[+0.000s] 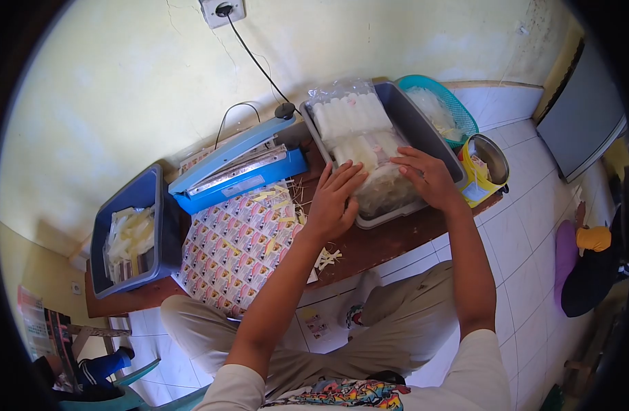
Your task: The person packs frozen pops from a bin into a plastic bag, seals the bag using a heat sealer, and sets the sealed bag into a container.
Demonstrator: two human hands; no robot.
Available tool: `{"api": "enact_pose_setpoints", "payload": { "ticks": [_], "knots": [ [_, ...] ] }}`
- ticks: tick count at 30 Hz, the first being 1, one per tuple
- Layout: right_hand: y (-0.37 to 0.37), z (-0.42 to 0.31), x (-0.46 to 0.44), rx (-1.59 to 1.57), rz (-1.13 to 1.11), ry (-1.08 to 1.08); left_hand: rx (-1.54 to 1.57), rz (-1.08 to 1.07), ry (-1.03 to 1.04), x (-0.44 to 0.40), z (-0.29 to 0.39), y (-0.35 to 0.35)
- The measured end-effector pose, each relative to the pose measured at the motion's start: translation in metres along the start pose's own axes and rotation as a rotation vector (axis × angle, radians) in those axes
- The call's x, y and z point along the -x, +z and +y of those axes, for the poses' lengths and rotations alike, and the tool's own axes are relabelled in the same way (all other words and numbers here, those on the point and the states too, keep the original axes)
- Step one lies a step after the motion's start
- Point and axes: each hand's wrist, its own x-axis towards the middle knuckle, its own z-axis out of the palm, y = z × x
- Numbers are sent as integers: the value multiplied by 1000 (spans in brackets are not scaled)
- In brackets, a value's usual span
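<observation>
Both hands rest over a grey tub point(443, 140) on the wooden bench. In the tub lie clear plastic packs of whitish tube-like pieces; one white pack point(352, 113) fills the far end. My left hand point(335, 198), fingers spread, touches the near side of a yellowish pack point(366, 152). On its right edge lie the outstretched fingers of my right hand point(429, 179). Neither hand is wrapped round anything. Below the fingers, a darker clear-wrapped bundle point(386, 192) sits at the near end of the tub; its contents are hard to make out.
Left of the tub stands a blue heat sealer point(242, 179), its cord running to a wall socket point(223, 10). Printed label sheets point(235, 240) cover the bench point(369, 248). A dark blue bin point(165, 240) holds pale strips. Rightward are a green basket point(458, 113) and a yellow tin point(477, 185).
</observation>
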Motion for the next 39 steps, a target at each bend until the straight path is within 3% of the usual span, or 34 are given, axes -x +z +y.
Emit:
{"api": "enact_pose_setpoints", "payload": {
  "ticks": [10, 16, 18, 22, 24, 30, 39],
  "knots": [
    [6, -10, -5, 120, -13, 50, -3, 28, -98, -2, 3, 10],
    [10, -73, -13, 133, 29, -94, 195, 178, -158, 8, 17, -23],
    [20, -96, -17, 97, 137, -151, 269, 245, -260, 14, 23, -42],
    [41, -143, -22, -37, 70, -148, 147, 333, -253, 34, 30, -89],
    [55, -167, -26, -221, 50, -149, 46, 265, -271, 47, 37, -118],
    [97, -227, -43, -348, -61, -147, -77, 314, -265, 90, 30, -180],
    [176, -231, -46, -334, -223, -75, -124, 299, -557, 178, -11, -193]
  ]
}}
